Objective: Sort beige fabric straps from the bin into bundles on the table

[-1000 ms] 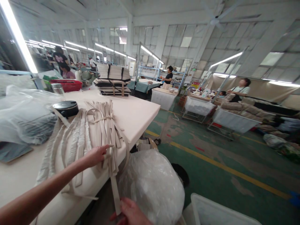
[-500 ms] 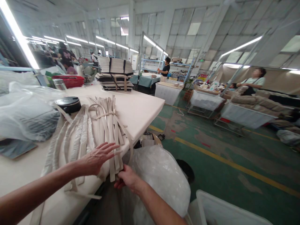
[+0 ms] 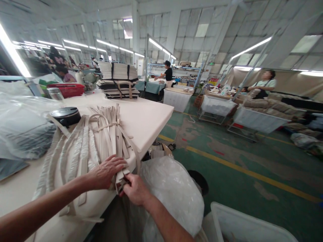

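Observation:
A tied bundle of cream fabric strips lies on the white tabletop, its lower ends at the table's near edge. My left hand rests on the bundle's lower part, fingers spread flat over the strips. Just to the right, my right hand is closed on the strip ends at the edge; its lower fingers are partly hidden. Gathered long strips lie side by side left of the bundle, near a round black tin.
A stack of strapped panels and a red basket stand at the back. Clear plastic covers dark material at the left. A plastic bag bulges beside the edge, with a white bin at the lower right.
My left hand has come down onto the strips. My right hand has bent their ends up at the table edge. The camera view has shifted slightly right.

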`<state>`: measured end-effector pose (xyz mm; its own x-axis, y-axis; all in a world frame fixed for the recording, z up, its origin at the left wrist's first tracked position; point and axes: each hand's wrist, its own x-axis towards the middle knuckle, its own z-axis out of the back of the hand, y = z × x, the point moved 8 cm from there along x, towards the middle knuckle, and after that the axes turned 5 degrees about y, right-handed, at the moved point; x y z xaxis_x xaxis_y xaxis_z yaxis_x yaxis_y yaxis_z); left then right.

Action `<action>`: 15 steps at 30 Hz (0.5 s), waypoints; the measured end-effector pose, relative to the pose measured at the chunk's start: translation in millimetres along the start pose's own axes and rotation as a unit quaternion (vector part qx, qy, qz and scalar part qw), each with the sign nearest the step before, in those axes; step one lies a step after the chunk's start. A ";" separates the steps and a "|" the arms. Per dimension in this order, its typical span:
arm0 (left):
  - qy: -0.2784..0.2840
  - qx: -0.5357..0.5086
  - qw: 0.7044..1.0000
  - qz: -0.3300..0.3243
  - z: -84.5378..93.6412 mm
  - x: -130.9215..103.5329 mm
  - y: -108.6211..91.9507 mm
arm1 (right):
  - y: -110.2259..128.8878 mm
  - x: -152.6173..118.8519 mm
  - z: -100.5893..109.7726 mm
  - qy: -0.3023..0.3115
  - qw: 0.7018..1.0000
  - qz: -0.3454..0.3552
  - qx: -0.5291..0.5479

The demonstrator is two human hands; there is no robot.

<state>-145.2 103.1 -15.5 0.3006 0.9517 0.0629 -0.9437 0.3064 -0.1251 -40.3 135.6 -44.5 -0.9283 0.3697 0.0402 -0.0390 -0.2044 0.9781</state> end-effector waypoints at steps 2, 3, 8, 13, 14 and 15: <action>-0.011 0.006 1.000 -0.016 2.5 4.6 -1.7 | 3.5 -1.6 4.3 -0.003 0.999 0.037 0.020; -0.015 0.011 1.000 -0.022 3.9 6.8 -2.8 | 1.3 -2.1 8.5 -0.010 0.998 0.048 0.033; -0.079 -0.022 0.996 -0.024 18.2 2.6 -3.5 | -61.5 2.0 53.3 -0.183 0.972 -0.014 0.147; -0.252 -0.124 0.959 0.046 59.5 -30.4 22.3 | -109.7 20.5 69.2 -0.251 0.965 -0.047 0.068; -0.275 -0.143 0.948 0.077 69.5 -36.0 29.6 | -114.0 23.3 69.4 -0.255 0.964 -0.055 0.053; -0.295 -0.158 0.936 0.104 80.1 -40.8 35.1 | -116.6 25.6 68.9 -0.255 0.964 -0.060 0.046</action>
<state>-201.7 73.3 56.9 -0.1024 0.8422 0.5293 -0.8572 0.1952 -0.4765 -34.0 231.3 -143.5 -0.6152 0.7884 -0.0027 -0.0805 -0.0594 0.9950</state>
